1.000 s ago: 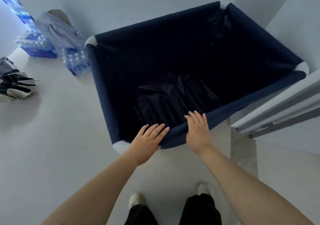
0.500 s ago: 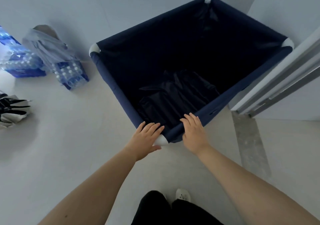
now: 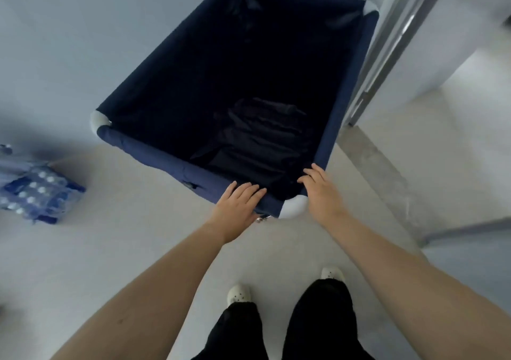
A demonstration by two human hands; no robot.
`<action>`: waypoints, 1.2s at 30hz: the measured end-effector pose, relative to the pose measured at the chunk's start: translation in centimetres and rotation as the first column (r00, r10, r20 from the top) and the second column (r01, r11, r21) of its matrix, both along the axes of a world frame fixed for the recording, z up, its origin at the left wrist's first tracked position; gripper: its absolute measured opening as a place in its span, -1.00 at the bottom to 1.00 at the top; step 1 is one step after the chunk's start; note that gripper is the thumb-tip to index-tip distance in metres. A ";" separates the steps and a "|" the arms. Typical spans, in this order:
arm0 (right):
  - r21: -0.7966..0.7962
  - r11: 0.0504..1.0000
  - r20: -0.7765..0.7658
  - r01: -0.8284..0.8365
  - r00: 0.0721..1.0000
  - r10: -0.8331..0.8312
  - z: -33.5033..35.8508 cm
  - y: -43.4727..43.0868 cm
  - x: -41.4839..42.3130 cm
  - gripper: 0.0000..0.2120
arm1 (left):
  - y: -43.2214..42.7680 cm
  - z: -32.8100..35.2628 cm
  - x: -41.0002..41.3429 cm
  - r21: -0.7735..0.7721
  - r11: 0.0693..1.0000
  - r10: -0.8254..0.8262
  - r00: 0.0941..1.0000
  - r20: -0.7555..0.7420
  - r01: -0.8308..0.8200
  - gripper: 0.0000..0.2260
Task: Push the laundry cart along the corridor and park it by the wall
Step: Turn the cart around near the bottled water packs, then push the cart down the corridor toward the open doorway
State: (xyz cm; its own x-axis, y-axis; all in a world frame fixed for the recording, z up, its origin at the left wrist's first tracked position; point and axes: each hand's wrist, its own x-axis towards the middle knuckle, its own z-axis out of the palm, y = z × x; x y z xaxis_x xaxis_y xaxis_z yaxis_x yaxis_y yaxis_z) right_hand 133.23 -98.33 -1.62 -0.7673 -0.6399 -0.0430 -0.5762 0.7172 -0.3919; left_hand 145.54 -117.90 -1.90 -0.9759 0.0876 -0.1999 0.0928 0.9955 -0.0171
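The laundry cart is a navy fabric bin with white corner caps, seen from above in the head view. Dark cloth lies at its bottom. Its far side stands close to the pale wall. My left hand rests palm down on the near rim, fingers over the edge. On the rim's right side sits my right hand, just past the near white corner cap. Both hands press on the rim with fingers extended.
Shrink-wrapped packs of water bottles lie on the floor at the left. A metal door frame runs along the cart's right side, with a grey threshold strip on the floor. My feet in white shoes stand behind the cart.
The cart has swung round, its near corner shifting from left of my hands to between them. The water packs slid towards the left edge of view, and the door frame now stands steeper.
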 end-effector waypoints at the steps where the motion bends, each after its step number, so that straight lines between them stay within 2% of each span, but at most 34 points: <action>1: -0.027 0.999 0.020 0.045 0.999 -0.045 0.3 -0.4 1.4 -0.63 | -0.6 0.0 0.2 -0.002 1.000 -0.020 1.000 -0.015 0.020 -0.47; 3: -0.046 0.994 0.057 0.100 0.994 -0.097 0.6 -1.4 4.3 -0.66 | -1.9 -0.1 0.4 0.017 1.000 -0.024 0.999 -0.032 0.024 -0.48; 5: 0.021 0.994 0.029 0.106 0.994 -0.106 0.6 -2.7 6.9 -0.64 | -3.4 -0.1 0.5 0.003 1.000 -0.006 0.999 -0.044 0.006 -0.48; 8: 0.146 0.980 -0.005 0.133 0.991 -0.134 0.1 -4.7 9.3 -0.50 | -6.5 -0.4 0.8 0.000 0.998 0.068 0.996 -0.058 -0.068 -0.48; 14: 0.127 0.945 -0.111 0.300 0.952 -0.287 -1.0 -7.2 10.7 -0.54 | -14.5 -0.9 1.6 0.006 0.969 0.246 0.966 -0.083 -0.247 -0.52; 22: 0.127 0.911 -0.141 0.391 0.917 -0.374 -1.5 -8.5 14.9 -0.55 | -17.8 -0.6 3.6 -0.041 0.991 0.129 0.991 -0.033 -0.130 -0.55; 26: 0.196 0.869 -0.164 0.454 0.889 -0.428 -1.9 -10.0 18.4 -0.48 | -20.2 -0.5 5.5 -0.106 0.991 0.078 0.997 -0.014 -0.079 -0.52; 30: 0.257 0.815 -0.162 0.519 0.855 -0.493 -2.0 -11.8 21.2 -0.42 | -21.7 -0.6 7.7 -0.106 0.994 0.017 1.000 -0.009 -0.017 -0.52; 33: 0.332 0.761 -0.177 0.558 0.829 -0.531 -1.8 -12.8 22.5 -0.39 | -22.5 -0.6 8.7 -0.067 0.997 -0.036 0.997 -0.062 0.031 -0.55; 36: 0.369 0.719 -0.177 0.590 0.804 -0.568 -1.6 -14.0 22.9 -0.39 | -23.3 -0.4 8.5 -0.099 0.992 -0.072 0.997 0.002 0.072 -0.54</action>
